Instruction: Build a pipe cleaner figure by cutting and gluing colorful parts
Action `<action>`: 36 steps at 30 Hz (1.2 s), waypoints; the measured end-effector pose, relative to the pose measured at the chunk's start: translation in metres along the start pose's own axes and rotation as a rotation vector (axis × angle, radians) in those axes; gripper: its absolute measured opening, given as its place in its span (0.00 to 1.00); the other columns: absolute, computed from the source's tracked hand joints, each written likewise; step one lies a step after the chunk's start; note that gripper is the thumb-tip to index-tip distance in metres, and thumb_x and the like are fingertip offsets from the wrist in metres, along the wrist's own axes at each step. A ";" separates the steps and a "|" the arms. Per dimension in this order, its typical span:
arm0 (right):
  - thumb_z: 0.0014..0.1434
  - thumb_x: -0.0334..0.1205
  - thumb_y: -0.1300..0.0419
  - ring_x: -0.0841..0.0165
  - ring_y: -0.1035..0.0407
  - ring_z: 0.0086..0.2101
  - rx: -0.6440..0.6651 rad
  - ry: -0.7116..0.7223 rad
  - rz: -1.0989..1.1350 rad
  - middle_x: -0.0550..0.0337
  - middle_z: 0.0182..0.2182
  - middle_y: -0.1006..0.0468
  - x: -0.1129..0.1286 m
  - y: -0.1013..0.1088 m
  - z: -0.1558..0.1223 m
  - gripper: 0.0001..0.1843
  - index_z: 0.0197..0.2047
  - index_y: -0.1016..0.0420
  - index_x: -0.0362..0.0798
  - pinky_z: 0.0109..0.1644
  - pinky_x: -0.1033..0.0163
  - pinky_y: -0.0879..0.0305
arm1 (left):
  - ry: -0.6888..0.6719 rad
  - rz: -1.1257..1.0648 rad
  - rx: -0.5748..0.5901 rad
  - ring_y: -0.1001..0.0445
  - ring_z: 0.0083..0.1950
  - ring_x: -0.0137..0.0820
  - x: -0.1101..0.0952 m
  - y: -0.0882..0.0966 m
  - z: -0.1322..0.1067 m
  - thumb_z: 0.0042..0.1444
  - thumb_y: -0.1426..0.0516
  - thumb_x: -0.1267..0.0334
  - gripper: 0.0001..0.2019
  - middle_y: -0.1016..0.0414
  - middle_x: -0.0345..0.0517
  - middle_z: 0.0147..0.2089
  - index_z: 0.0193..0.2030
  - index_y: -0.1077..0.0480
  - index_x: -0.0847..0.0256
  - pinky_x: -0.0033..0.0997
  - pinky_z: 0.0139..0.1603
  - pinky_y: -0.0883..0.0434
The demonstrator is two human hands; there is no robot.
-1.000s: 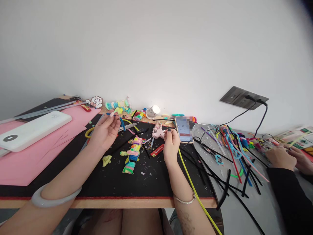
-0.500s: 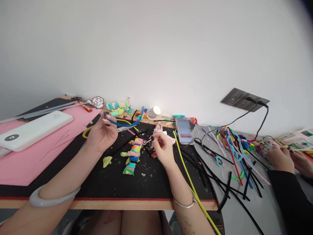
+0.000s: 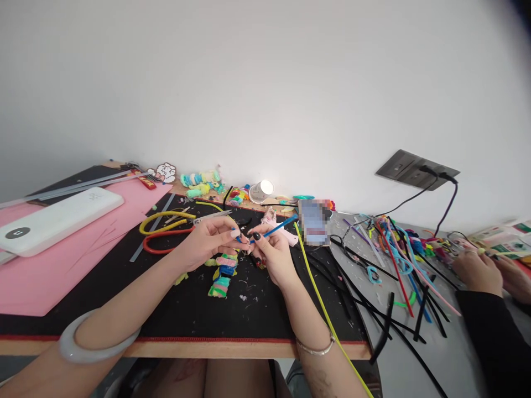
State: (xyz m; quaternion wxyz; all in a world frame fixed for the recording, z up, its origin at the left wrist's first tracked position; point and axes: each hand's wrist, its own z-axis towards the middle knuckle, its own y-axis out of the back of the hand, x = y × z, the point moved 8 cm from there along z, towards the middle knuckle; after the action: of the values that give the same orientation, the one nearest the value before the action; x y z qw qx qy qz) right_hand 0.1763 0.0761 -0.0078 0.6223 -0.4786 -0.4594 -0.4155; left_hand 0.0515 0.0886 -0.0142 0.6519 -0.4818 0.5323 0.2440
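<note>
My left hand (image 3: 209, 241) is closed in a pinch on one end of a blue pipe cleaner (image 3: 284, 224). My right hand (image 3: 272, 251) grips the same pipe cleaner close by, and its free end sticks out up and to the right. Just below the fingers, a striped, many-coloured clay piece (image 3: 224, 276) lies on the black mat (image 3: 174, 315), its top hidden by my hands. Scissors (image 3: 149, 243) with yellow and orange handles lie open behind my left wrist. Behind my right hand is a pale pink piece (image 3: 289, 235), partly covered.
A phone (image 3: 314, 221) and a paper cup (image 3: 261, 191) stand near the wall. Black pipe cleaners (image 3: 384, 326) and coloured ones spread across the grey table at right, where another person's hands (image 3: 477, 271) work. A white power bank (image 3: 62, 221) rests on pink sheets (image 3: 37, 293).
My left hand has moved right and down with the blue pipe cleaner, uncovering the scissors. My right hand, earlier pinching a thin strand by the clay piece, now grips the blue pipe cleaner too.
</note>
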 end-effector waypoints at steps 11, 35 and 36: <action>0.54 0.46 0.40 0.79 0.48 0.13 -0.012 0.017 -0.056 0.66 0.17 0.28 0.001 0.001 0.003 0.12 0.28 0.34 0.47 0.17 0.70 0.57 | -0.116 0.070 -0.113 0.24 0.29 0.28 -0.013 0.008 -0.001 0.49 0.38 0.61 0.07 0.23 0.43 0.27 0.30 0.27 0.62 0.25 0.30 0.26; 0.57 0.48 0.43 0.80 0.48 0.14 -0.095 0.016 -0.137 0.69 0.14 0.33 -0.005 0.014 0.005 0.15 0.27 0.40 0.46 0.18 0.73 0.55 | -0.207 0.138 -0.153 0.25 0.31 0.31 -0.019 0.013 0.000 0.53 0.41 0.56 0.10 0.26 0.42 0.28 0.34 0.28 0.62 0.30 0.33 0.25; 0.56 0.48 0.43 0.80 0.48 0.14 -0.099 0.011 -0.144 0.69 0.14 0.33 -0.004 0.014 0.004 0.15 0.27 0.39 0.46 0.18 0.73 0.56 | -0.207 0.181 -0.164 0.25 0.31 0.30 -0.019 0.014 0.000 0.52 0.40 0.57 0.10 0.26 0.41 0.28 0.34 0.28 0.62 0.30 0.33 0.25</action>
State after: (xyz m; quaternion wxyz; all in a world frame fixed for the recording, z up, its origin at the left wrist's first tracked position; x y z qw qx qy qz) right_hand 0.1882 0.0834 -0.0146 0.5688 -0.4722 -0.4683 -0.4840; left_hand 0.0341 0.0978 -0.0016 0.6371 -0.4557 0.4818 0.3928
